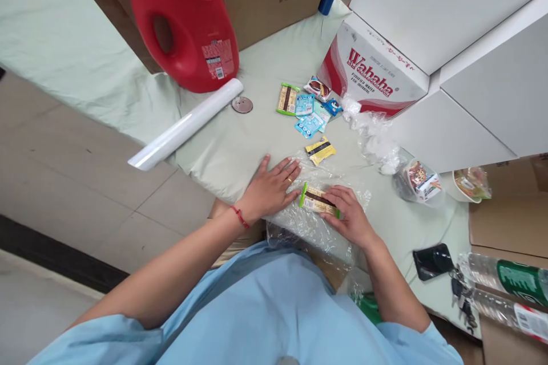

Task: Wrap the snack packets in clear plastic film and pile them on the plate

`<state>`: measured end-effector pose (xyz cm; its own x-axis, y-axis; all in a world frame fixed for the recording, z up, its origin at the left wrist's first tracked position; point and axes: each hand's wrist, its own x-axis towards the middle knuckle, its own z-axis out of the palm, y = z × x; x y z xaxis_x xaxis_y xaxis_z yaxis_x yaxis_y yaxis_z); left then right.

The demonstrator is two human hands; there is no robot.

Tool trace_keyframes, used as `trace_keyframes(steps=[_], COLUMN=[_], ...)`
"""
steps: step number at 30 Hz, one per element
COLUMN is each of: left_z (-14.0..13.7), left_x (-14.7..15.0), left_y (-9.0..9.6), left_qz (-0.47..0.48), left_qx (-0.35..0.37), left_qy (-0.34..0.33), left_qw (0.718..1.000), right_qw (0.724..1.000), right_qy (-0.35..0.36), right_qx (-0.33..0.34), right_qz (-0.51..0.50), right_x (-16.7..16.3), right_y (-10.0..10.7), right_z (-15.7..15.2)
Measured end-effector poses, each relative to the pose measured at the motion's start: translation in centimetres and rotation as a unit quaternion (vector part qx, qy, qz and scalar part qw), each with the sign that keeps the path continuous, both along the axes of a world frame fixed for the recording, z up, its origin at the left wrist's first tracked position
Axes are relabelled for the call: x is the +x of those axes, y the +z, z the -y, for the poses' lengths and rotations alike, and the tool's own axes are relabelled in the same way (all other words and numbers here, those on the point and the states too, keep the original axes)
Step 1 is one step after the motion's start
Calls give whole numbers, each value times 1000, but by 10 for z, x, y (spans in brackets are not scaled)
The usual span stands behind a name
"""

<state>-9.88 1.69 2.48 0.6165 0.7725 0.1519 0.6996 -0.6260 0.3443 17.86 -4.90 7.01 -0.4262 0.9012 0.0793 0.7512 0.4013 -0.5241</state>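
Observation:
My left hand [272, 187] lies flat with fingers spread on a sheet of clear plastic film [291, 220] near the table's front edge. A packaged snack bar [314, 198] with green ends and a brown stripe rests on the film. My right hand [349, 214] grips its right end, thumb along the near side and fingers over the top. Just beyond lies a small yellow snack packet [321, 150]. Farther back are another green-edged snack pack [287, 98], several light-blue sachets [310, 124], a dark-blue packet [332, 106] and a brown-and-white packet [317, 88].
A roll of film [186, 125] and a round metal tin lid [242, 104] lie left, by a red jug [188, 23]. A Wahaha carton [372, 71] stands behind crumpled plastic [379, 140]. Right are snack cups [419, 182], a phone [432, 262], keys [462, 296] and bottles [509, 279].

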Motion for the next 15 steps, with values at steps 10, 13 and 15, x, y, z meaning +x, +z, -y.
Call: trace_keyframes(steps=[10, 13, 15], left_z=[-1, -2, -2], left_x=[0, 0, 0], left_y=[1, 2, 2], left_qz=[0, 1, 2], left_qx=[-6, -9, -7], left_qy=[6, 8, 9], left_qw=[1000, 1000, 1000], right_qw=[999, 997, 991], right_qy=[35, -5, -23], right_qx=[0, 5, 28], right_qz=[36, 82, 129], right_x=[5, 3, -4], right_y=[3, 20, 27], right_z=[-21, -61, -99])
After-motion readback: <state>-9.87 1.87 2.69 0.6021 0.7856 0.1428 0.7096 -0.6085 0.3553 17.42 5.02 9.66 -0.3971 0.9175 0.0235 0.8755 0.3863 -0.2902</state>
